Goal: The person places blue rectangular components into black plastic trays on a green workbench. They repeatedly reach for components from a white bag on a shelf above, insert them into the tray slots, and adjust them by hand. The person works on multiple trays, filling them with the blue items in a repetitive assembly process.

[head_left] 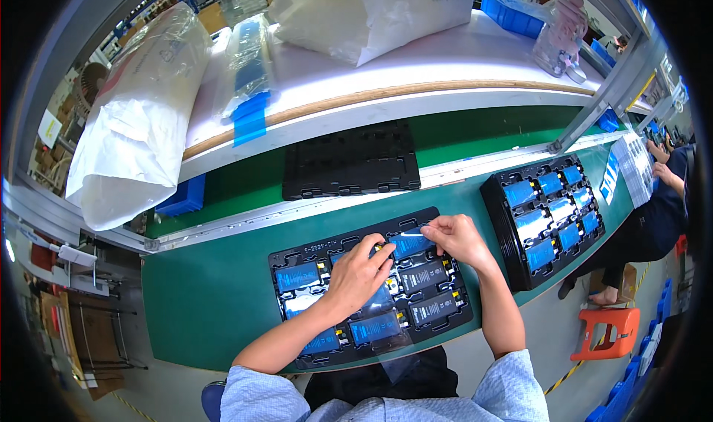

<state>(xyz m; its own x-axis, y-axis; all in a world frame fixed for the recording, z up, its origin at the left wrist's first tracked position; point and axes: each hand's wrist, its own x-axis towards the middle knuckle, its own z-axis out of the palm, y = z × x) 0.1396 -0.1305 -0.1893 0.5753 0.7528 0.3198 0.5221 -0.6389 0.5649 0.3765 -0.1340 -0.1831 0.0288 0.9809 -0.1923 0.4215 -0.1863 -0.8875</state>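
A black moulded tray (466,314) on the green bench holds rows of flat rectangular batteries. Most look bright blue; two in the right column, such as the dark battery (423,276), are grey-black. My right hand (457,238) is closed in a pinch at the right end of the far-right blue battery (408,245), on what looks like the edge of a thin film. My left hand (358,277) lies over the tray's middle, fingers curled at that battery's left end; what they grip is hidden. A clear sheet (395,359) overhangs the tray's near edge below it.
To the right stands a stack of black trays (512,245) with blue batteries on top. An unfilled black tray (353,162) lies beyond, under the white shelf (416,66) bearing plastic bags. Another person (661,199) is at the far right, near an orange stool (607,329).
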